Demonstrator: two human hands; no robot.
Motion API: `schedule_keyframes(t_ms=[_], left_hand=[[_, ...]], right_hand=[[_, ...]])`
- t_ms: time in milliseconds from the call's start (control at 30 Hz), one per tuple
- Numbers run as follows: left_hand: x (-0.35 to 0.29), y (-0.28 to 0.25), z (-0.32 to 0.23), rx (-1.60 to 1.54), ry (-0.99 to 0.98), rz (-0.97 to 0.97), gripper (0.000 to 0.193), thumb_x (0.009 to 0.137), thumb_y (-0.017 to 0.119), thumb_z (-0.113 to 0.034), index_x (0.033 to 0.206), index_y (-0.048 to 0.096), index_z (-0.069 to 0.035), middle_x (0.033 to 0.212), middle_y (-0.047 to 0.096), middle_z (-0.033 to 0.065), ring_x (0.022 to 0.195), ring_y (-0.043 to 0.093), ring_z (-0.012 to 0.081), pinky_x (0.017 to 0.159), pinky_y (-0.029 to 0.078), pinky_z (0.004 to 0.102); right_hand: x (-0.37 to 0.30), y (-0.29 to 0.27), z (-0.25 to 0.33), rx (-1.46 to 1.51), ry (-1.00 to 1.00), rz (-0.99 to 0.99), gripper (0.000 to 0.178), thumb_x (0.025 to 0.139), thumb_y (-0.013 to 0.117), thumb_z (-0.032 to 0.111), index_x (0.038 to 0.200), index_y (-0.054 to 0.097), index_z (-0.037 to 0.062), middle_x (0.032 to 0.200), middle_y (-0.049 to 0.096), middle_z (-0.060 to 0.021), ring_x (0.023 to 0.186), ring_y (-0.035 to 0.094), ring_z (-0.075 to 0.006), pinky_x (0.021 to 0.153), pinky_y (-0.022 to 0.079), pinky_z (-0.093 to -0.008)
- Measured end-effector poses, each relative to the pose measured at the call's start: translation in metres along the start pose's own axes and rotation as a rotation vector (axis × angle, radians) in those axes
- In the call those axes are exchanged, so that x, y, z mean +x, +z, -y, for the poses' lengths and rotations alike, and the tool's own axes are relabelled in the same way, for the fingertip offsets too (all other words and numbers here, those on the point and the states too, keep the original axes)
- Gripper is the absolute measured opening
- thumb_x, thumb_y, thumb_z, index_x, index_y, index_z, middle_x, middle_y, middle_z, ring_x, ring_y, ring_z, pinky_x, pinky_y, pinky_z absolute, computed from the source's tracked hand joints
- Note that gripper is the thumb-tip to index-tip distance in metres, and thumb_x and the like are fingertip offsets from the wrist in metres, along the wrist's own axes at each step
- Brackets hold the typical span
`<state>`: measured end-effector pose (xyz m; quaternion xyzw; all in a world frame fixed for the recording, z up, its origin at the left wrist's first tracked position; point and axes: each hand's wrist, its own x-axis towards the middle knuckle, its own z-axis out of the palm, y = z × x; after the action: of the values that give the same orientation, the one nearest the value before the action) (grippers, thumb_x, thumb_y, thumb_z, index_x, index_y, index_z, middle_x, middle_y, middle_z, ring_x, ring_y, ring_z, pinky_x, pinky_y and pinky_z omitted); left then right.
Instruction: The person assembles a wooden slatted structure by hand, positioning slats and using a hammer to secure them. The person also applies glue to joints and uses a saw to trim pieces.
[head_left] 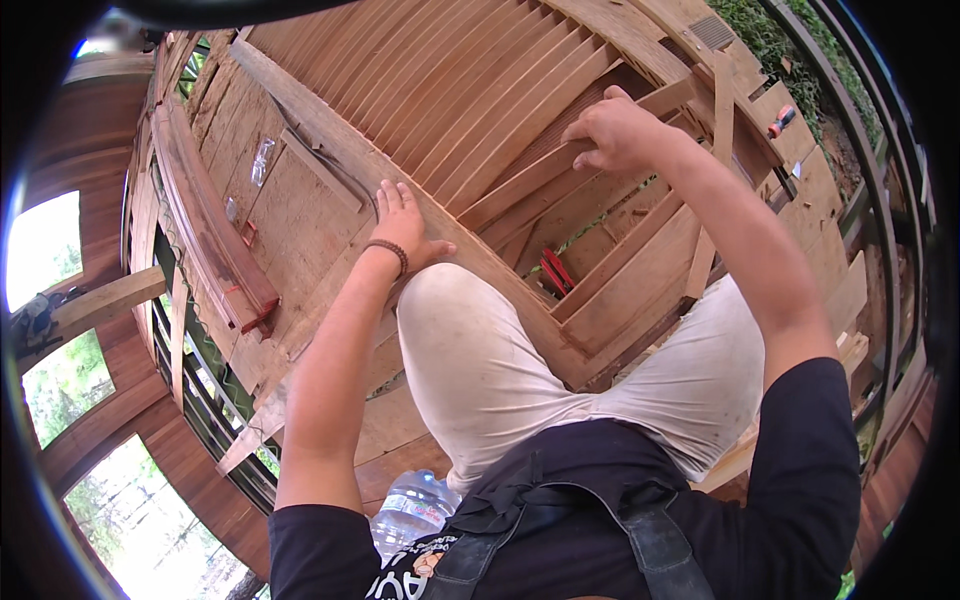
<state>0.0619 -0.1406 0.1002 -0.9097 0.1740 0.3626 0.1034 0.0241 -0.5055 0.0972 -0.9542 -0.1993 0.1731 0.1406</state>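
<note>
A large wooden louvred frame lies in front of me, with a row of thin wooden slats set across its far part. My right hand grips a loose-looking wooden slat near its right end, fingers curled over the upper edge. That slat spans the frame beside the last of the closely spaced ones. Lying flat with fingers stretched out, my left hand rests on the frame's left rail and holds nothing. Two more slats cross the near part of the frame, closer to my knees.
Inside the frame's near opening lies a red-handled tool. A screwdriver rests on boards at the right. Curved wooden mouldings and a small clear plastic packet lie left. A plastic bottle stands by my left thigh.
</note>
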Motion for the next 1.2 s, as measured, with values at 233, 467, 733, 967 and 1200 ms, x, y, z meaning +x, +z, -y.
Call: schedule_keyframes(t_ms=[233, 467, 733, 967, 1200], left_hand=[[-0.002, -0.001, -0.002, -0.019, -0.004, -0.010, 0.142, 0.073, 0.088, -0.057, 0.158, 0.002, 0.017, 0.166, -0.003, 0.0403, 0.158, -0.001, 0.0481, 0.130, 0.013, 0.0448], [-0.003, 0.007, 0.004, -0.053, 0.029, -0.060, 0.140, 0.074, 0.088, -0.057, 0.158, 0.004, 0.018, 0.166, -0.002, 0.0407, 0.158, 0.000, 0.0500, 0.130, 0.014, 0.0456], [-0.005, 0.009, 0.005, -0.063, 0.044, -0.063, 0.138, 0.077, 0.085, -0.057, 0.158, 0.003, 0.017, 0.166, -0.002, 0.0409, 0.158, 0.000, 0.0504, 0.130, 0.013, 0.0461], [-0.007, 0.008, 0.005, -0.070, 0.047, -0.068, 0.137, 0.077, 0.085, -0.056, 0.158, 0.003, 0.017, 0.166, -0.003, 0.0407, 0.158, 0.000, 0.0502, 0.130, 0.013, 0.0457], [-0.004, 0.008, 0.005, -0.096, 0.040, -0.062, 0.140, 0.074, 0.088, -0.055, 0.158, 0.002, 0.017, 0.166, -0.006, 0.0405, 0.157, -0.003, 0.0506, 0.130, 0.012, 0.0466]], right_hand=[[0.050, -0.031, -0.013, -0.054, -0.213, 0.092, 0.038, 0.084, 0.080, 0.033, 0.114, 0.076, 0.0102, 0.101, 0.075, -0.0131, 0.104, 0.068, -0.0330, 0.107, 0.036, -0.0477], [0.030, -0.019, -0.012, 0.010, -0.179, 0.129, 0.041, 0.086, 0.079, 0.036, 0.118, 0.076, 0.0116, 0.106, 0.075, -0.0120, 0.109, 0.066, -0.0307, 0.107, 0.035, -0.0451], [0.034, -0.022, -0.013, 0.046, -0.101, 0.062, 0.046, 0.085, 0.081, 0.037, 0.121, 0.075, 0.0099, 0.107, 0.076, -0.0114, 0.111, 0.066, -0.0278, 0.106, 0.036, -0.0440], [0.025, -0.002, -0.016, 0.060, -0.097, 0.050, 0.044, 0.086, 0.078, 0.040, 0.121, 0.075, 0.0123, 0.107, 0.075, -0.0125, 0.112, 0.066, -0.0310, 0.111, 0.034, -0.0464], [0.016, 0.004, -0.015, 0.063, -0.125, 0.001, 0.047, 0.085, 0.081, 0.037, 0.123, 0.074, 0.0101, 0.112, 0.076, -0.0110, 0.113, 0.066, -0.0268, 0.105, 0.035, -0.0439]])
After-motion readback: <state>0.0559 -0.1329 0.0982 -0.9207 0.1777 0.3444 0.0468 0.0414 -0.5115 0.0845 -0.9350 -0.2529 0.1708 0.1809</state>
